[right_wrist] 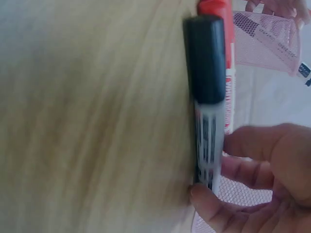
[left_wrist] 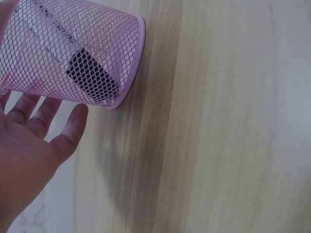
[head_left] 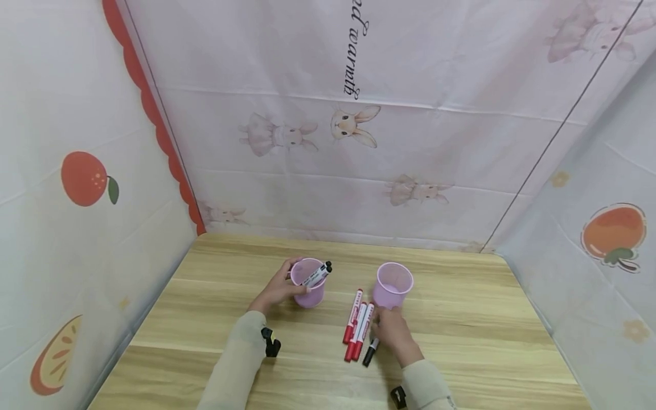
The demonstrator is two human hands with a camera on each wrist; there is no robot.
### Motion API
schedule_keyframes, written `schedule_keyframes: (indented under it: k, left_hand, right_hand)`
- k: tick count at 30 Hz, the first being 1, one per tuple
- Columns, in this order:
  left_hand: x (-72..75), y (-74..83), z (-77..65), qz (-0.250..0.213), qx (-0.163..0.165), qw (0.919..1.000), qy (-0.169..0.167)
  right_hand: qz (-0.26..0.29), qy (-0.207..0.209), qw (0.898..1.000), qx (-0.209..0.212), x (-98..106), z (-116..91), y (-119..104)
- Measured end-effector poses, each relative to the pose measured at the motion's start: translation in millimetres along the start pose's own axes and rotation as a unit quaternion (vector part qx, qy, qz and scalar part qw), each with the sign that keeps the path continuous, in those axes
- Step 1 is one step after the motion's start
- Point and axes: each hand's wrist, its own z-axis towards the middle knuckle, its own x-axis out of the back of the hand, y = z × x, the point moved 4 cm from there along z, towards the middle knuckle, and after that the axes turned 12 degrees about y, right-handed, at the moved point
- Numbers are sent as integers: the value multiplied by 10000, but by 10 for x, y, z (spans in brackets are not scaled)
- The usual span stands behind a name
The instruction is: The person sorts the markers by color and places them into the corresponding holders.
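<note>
My left hand (head_left: 277, 291) grips a pink mesh pen cup (head_left: 310, 297), thumb on the near side and fingers round the far side. Two black-capped markers (head_left: 318, 275) lean inside it, ends above the rim; a black cap shows through the mesh in the left wrist view. My right hand (head_left: 393, 330) pinches a black marker (right_wrist: 209, 121) near its uncapped-looking end, thumb and fingers on either side, with the black cap pointing away from the hand. Three red markers (head_left: 357, 327) lie side by side just left of that hand.
A second pink mesh cup (head_left: 388, 296) stands upright just beyond the right hand. The wooden table (head_left: 461, 330) meets a printed cloth wall (head_left: 318, 205) at the back, with cloth walls on both sides too.
</note>
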Motion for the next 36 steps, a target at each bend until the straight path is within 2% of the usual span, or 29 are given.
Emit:
schedule_keyframes:
  k: [8, 17, 29, 36]
  left_hand:
    - [-10, -23, 6, -8, 49, 10000, 13]
    - [-2, -1, -12, 32, 66, 10000, 18]
    - [-1, 22, -19, -41, 28, 10000, -59]
    - [-2, 14, -15, -74, 49, 9999, -77]
  right_hand:
    - [-176, -7, 9976, -667, -22, 8, 68]
    - [-74, 97, 9978, -644, -13, -4, 56]
    - [713, 448, 9936, -755, 68, -29, -36]
    - [1385, 464, 9837, -1044, 91, -39, -52]
